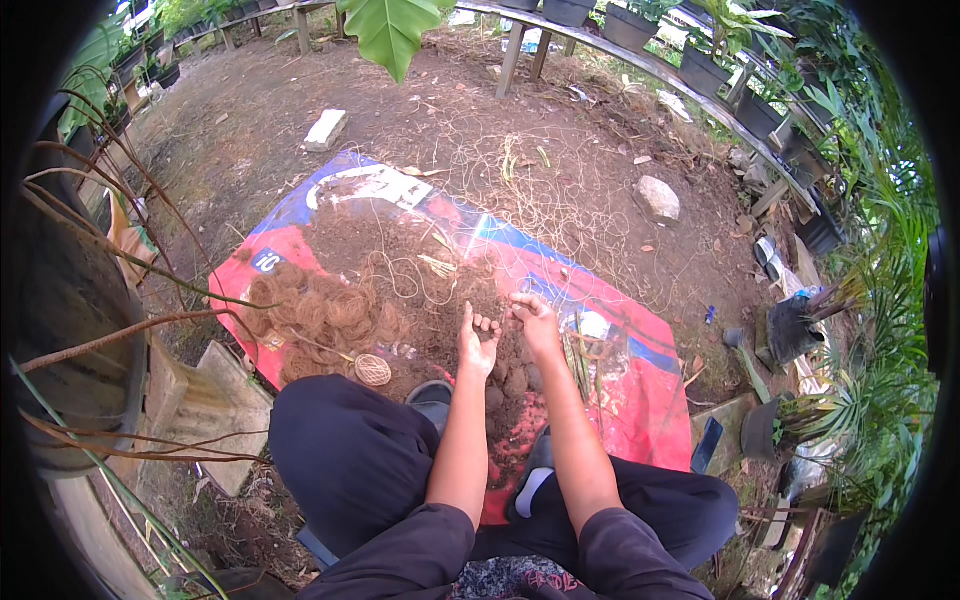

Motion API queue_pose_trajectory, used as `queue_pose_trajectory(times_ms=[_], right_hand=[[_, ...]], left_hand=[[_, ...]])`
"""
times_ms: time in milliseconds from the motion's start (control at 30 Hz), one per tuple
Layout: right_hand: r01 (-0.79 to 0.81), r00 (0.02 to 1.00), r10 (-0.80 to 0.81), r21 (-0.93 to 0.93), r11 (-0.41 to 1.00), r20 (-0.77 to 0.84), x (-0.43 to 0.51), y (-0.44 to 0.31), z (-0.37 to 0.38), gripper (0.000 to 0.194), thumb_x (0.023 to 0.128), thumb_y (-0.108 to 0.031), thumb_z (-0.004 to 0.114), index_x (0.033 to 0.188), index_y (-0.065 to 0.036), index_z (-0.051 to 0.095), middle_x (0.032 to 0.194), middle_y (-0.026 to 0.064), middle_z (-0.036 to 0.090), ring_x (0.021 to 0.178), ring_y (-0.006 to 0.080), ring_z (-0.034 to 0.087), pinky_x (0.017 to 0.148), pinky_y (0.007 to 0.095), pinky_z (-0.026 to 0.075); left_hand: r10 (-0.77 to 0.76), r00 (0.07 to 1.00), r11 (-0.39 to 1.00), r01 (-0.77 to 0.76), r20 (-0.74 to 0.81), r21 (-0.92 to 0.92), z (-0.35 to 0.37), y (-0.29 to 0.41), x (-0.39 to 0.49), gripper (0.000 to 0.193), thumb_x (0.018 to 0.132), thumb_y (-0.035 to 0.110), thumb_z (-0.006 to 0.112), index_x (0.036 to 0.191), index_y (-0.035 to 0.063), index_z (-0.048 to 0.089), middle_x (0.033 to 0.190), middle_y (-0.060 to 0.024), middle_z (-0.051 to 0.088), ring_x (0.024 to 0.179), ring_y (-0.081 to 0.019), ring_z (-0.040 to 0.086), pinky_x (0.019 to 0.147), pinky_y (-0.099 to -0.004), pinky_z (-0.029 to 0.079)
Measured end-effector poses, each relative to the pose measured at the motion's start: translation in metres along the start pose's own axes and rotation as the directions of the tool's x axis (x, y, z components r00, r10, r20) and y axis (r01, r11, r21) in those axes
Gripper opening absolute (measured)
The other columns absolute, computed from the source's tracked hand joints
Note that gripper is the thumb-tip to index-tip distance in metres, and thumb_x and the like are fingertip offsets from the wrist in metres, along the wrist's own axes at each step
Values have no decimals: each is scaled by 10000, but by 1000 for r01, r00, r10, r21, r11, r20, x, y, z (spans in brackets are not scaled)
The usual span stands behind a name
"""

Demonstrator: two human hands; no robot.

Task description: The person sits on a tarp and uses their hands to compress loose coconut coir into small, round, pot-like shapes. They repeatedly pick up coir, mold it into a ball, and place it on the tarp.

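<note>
My left hand (478,341) is raised over a heap of dark soil (442,330), thumb up and fingers curled; whether it holds a thin thread cannot be told. Close by on its right, my right hand (536,322) has its thumb and forefinger brought near each other, perhaps on a string too fine to see. Below the hands lie several round soil balls (514,381). A pile of brown fibre (322,307) rests at the left of the red and blue plastic banner (652,405), beside a small ball of twine (373,370). Loose tangled string (555,202) spreads beyond them.
A white block (326,130) and a pale stone (658,199) lie on the bare ground. Cut leaf strips (581,360) are right of my right hand. A large black pot (82,300) with long stems stands at left. Potted plants line a curved bench (637,56).
</note>
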State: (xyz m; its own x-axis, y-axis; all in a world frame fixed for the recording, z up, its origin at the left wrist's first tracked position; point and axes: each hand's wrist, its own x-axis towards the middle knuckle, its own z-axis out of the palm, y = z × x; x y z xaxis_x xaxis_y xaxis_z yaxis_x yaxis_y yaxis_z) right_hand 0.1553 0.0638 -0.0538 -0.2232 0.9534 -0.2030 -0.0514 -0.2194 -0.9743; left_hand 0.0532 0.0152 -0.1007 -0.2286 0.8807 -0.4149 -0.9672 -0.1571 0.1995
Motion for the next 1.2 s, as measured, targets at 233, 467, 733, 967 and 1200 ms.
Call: queue_pose_trajectory(times_ms=[233,467,733,967,1200], right_hand=[[-154,952,205,-222,963,226,-5,14,-2,293,834,-112,610,1109,-18,573,972,18,602,837,107,537,780,257,431],[-239,955,148,372,897,256,-19,44,15,272,876,-91,556,1118,34,540,1041,73,596,976,166,559,913,307,414],[89,996,-85,-154,984,33,-11,56,27,309,897,-183,549,1126,24,568,1045,52,598,942,130,557,813,257,427],[-110,976,46,294,950,215,-14,46,28,214,880,-192,579,983,-10,623,936,46,622,879,106,572,760,244,443],[32,999,-23,244,969,-36,-20,26,33,94,832,-120,620,869,-36,605,815,6,593,715,75,559,612,212,437]], left_hand=[[103,994,993,-102,23,-53,-3,-1,1,126,917,183,509,874,66,494,816,-47,498,882,-239,556,832,-344,495],[51,982,997,-40,182,-62,1,-1,-3,277,889,63,488,1146,-39,491,949,-115,527,1083,-309,523,982,-400,435],[49,976,992,-72,210,106,7,0,-2,351,905,231,472,1123,-41,507,896,-111,535,912,-267,561,916,-390,460],[57,991,983,-77,121,168,22,3,-11,669,876,584,393,1047,-49,524,841,-141,596,797,-256,598,787,-370,506],[47,981,946,-104,188,306,30,-12,-1,745,867,635,349,1028,-70,525,855,-169,612,785,-264,614,761,-369,519]])
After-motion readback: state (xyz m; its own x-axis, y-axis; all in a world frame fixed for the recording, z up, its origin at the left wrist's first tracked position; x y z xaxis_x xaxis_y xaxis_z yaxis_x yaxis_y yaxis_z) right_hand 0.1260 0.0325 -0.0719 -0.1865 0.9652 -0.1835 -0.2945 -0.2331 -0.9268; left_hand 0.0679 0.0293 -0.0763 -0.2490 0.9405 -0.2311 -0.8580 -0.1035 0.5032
